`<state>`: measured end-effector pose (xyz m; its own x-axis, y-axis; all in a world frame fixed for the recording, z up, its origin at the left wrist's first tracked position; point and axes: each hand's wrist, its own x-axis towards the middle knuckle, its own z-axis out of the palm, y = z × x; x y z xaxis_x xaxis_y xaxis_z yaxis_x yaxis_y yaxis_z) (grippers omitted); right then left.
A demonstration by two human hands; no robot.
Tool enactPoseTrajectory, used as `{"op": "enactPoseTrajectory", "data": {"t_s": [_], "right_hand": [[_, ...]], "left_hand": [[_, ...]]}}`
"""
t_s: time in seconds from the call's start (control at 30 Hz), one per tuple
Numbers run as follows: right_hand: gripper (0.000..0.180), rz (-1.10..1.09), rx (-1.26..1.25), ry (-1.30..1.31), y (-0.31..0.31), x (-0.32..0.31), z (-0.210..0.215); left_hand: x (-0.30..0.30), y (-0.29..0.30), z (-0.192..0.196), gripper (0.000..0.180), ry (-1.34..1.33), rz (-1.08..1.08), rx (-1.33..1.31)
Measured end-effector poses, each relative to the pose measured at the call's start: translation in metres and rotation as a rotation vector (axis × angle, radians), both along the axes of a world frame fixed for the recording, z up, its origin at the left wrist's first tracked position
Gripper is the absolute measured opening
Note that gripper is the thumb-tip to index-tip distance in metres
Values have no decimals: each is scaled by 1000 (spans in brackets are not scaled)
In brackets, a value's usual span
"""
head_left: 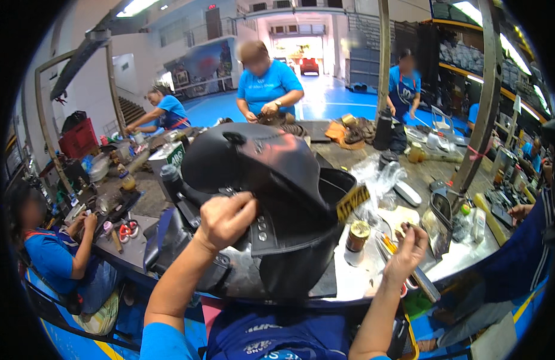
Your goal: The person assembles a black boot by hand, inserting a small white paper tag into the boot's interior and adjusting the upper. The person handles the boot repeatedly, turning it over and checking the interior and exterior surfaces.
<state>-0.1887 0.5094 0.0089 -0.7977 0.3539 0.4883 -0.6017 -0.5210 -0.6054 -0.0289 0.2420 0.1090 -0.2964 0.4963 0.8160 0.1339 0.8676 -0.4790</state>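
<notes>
L hand (pixel 225 221) is pinching the black leather saddle (pixel 271 180) flap edge; fingertips hidden behind it. R hand (pixel 405 252) is pinching a thin tool, tip too small to make out, beside a tin (pixel 358 235) on the surface (pixel 349 282).

Pretty clearly a leather workshop, factory-floor style: a long cluttered workbench (pixel 373 282) with a black leather saddle (pixel 271 180) on it, glue tins (pixel 358 235), hand tools, plastic wrap, workers in matching blue shirts (pixel 267 84) all around, blue painted floor (pixel 337 99), big open bay door at the back.
</notes>
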Motion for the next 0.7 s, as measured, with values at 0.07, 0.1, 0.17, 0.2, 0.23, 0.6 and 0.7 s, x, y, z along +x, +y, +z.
{"op": "enactPoseTrajectory", "data": {"t_s": [0.07, 0.1, 0.17, 0.2, 0.23, 0.6, 0.7], "right_hand": [[7, -21, 20, 71, 2, 10, 7], [7, -9, 15, 108, 1, 15, 12], [8, 64, 31, 164, -6, 25, 21], [8, 112, 42, 202, -12, 29, 27], [8, 165, 44, 216, -17, 33, 32], [6, 406, 325, 379, -77, 83, 87], [9, 458, 529, 405, -100, 96, 88]], "left_hand": [[7, -8, -2, 18, 15, -25, -43], [10, -12, -4, 19, 1, -33, -43], [14, -20, -10, 22, 8, -48, -52], [15, -24, -13, 22, -5, -42, -57], [15, -28, -18, 21, -21, -42, -58], [21, -91, -46, 16, -107, 1, -19], [27, -101, -50, 18, -116, -3, -63]]}}
